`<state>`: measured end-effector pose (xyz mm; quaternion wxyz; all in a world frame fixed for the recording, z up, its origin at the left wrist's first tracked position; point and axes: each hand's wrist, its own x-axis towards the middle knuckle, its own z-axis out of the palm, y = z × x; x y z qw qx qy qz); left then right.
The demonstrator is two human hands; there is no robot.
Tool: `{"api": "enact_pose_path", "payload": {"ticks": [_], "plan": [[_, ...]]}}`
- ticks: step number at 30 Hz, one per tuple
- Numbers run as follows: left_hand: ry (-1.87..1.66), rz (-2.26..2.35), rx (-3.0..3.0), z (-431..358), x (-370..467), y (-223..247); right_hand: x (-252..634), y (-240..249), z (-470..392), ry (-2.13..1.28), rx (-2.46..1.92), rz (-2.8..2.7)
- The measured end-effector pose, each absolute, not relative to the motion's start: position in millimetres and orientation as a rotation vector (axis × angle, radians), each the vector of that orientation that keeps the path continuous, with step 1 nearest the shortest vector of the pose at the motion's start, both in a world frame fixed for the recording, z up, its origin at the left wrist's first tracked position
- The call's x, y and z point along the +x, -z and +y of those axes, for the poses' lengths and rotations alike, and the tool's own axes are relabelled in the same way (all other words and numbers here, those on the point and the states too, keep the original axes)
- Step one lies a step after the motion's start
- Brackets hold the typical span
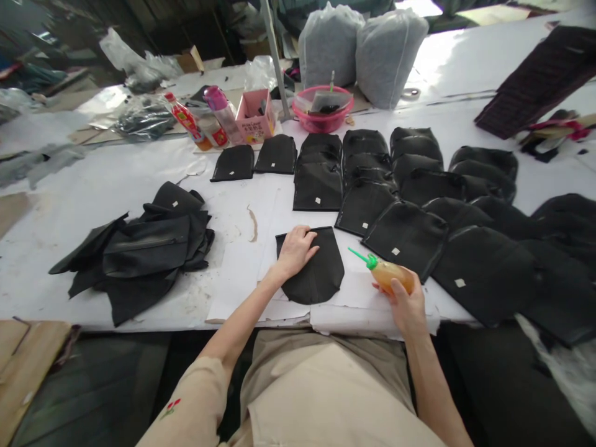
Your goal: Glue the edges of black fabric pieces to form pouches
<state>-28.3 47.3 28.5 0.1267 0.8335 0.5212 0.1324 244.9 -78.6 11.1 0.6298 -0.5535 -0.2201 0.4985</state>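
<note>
A black rounded fabric panel point(316, 270) lies flat on the white table before me, its straight edge facing away. My left hand point(297, 250) rests on the upper left of this panel with fingers laid out along it. To the right, my right hand point(406, 295) is wrapped round a glue bottle point(388, 275) filled with amber liquid. The bottle is tilted, and its thin green nozzle points up and left, apart from the panel. Just beyond the nozzle lies another black panel point(405, 236) bearing a small pale tag.
Several overlapping rows of black panels point(319, 183) cover the right and back. A loose black pile point(149, 248) sits left. Behind stand a pink basket point(322, 118), a pink box point(255, 121), a red-labelled bottle point(186, 121) and stuffed sacks point(330, 46). A pole point(275, 56) rises there.
</note>
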Motion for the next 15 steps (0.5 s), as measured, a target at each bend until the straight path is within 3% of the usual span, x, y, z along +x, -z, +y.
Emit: {"api": "enact_pose_path", "payload": {"ticks": [6, 15], "plan": [[-0.195, 1.517, 2.349, 12, -5, -33, 232, -25, -49, -0.926, -1.442, -0.723], [-0.287, 1.374, 2.412, -16, 10, -18, 226, -27, -22, -0.878, -1.486, -0.940]]}}
